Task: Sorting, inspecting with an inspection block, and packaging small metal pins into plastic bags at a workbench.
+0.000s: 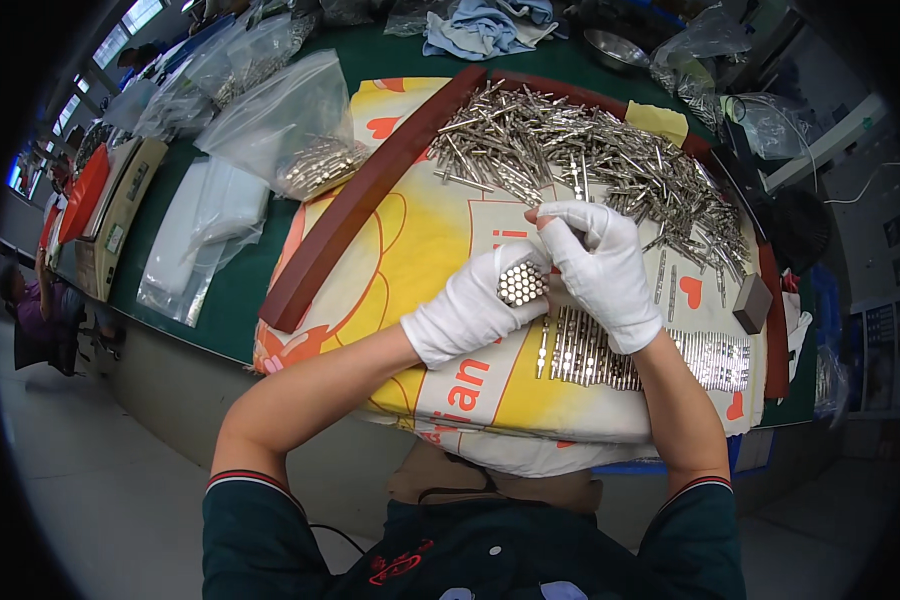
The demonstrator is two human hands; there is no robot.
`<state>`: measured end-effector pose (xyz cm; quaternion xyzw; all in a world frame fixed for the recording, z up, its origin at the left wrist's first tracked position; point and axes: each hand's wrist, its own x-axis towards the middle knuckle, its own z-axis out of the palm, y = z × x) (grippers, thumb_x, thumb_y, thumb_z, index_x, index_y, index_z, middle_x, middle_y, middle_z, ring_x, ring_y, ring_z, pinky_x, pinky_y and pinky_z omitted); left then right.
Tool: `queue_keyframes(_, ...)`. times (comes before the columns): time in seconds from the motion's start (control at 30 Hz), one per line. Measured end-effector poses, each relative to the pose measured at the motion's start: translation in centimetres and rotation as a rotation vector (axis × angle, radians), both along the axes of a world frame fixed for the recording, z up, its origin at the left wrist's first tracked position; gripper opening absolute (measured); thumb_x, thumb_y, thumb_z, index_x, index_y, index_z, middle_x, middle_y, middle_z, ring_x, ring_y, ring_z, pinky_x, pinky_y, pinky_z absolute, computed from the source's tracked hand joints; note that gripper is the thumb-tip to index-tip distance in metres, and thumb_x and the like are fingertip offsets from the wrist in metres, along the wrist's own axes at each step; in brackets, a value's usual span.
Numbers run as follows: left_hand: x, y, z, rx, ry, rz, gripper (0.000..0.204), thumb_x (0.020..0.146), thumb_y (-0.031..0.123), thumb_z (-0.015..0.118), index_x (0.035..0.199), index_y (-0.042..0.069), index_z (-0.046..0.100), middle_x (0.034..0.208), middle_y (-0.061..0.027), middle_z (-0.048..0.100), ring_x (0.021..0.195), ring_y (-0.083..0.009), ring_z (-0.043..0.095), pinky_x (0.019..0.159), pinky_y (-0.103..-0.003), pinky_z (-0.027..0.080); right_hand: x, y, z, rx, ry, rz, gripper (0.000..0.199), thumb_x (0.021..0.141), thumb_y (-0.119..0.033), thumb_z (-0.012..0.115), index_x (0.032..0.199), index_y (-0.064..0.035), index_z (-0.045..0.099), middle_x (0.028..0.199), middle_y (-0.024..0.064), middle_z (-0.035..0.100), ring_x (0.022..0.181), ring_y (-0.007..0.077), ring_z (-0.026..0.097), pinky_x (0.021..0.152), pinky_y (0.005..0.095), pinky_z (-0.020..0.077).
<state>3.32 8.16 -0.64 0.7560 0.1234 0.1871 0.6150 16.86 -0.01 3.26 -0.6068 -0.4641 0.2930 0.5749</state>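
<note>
My left hand (475, 305), in a white glove, is wrapped round a bundle of thin metal rods (521, 285), their round ends facing up in a tight cluster. Just beyond it, my right hand (602, 265), also gloved in white, has its thumb and forefinger pinched together at the near edge of a heap of loose metal rods (610, 150). Whatever is between those fingertips is too small to make out. Below the right hand, a row of metal rods (710, 360) lies side by side on the patterned cloth (390, 290), partly hidden by the right wrist.
Dark red wooden bars (360, 210) border the cloth on the left, back and right. A grey block (751, 304) stands by the right bar. On the left are a clear bag of metal parts (315, 165), flat plastic bags (200, 240) and a scale (120, 220). Behind lie blue rags (485, 30) and a metal bowl (615, 48).
</note>
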Motion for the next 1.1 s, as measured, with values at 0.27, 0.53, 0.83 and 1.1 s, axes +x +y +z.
queue_keyframes(0.27,-0.1,-0.1,-1.2,-0.015,0.004,0.007,0.029,0.077,0.005,0.072,0.101,0.005,0.056,0.084,-0.0070,0.060,0.077,-0.0193,0.060,0.072,-0.032,0.049,0.8,0.2,-0.7,-0.044,0.035,-0.040,0.017,0.089,-0.007,0.057,0.097,0.0043,0.067,0.078,0.0030,0.067,0.069,0.0051,0.059,0.061,0.0207,0.0484)
queue_keyframes(0.53,-0.4,-0.1,-0.9,0.044,-0.024,0.012,0.027,0.077,0.004,0.073,0.096,0.006,0.054,0.081,-0.0091,0.060,0.073,-0.0251,0.060,0.069,-0.033,0.049,0.7,0.1,-0.5,-0.050,-0.022,-0.022,0.018,0.088,-0.008,0.057,0.095,0.0045,0.067,0.080,0.0039,0.068,0.070,0.0057,0.060,0.062,0.0212,0.0489)
queue_keyframes(0.83,-0.2,0.1,-1.0,0.223,-0.199,-0.053,0.022,0.082,-0.003,0.070,0.090,0.006,0.051,0.083,-0.0036,0.061,0.076,-0.0118,0.058,0.070,-0.027,0.049,1.3,0.2,-0.5,-0.097,-0.003,-0.001,0.021,0.091,-0.012,0.059,0.101,0.0033,0.068,0.082,0.0030,0.067,0.068,0.0044,0.058,0.058,0.0211,0.0480)
queue_keyframes(1.1,-0.1,-0.1,-0.1,-0.184,0.029,0.049,0.029,0.080,0.001,0.069,0.104,0.007,0.055,0.087,0.0015,0.061,0.082,-0.0063,0.057,0.076,-0.022,0.048,1.4,0.0,-0.3,-0.064,0.038,-0.037,0.025,0.092,-0.016,0.061,0.107,0.0030,0.065,0.089,0.0030,0.068,0.074,0.0056,0.060,0.065,0.0200,0.0501)
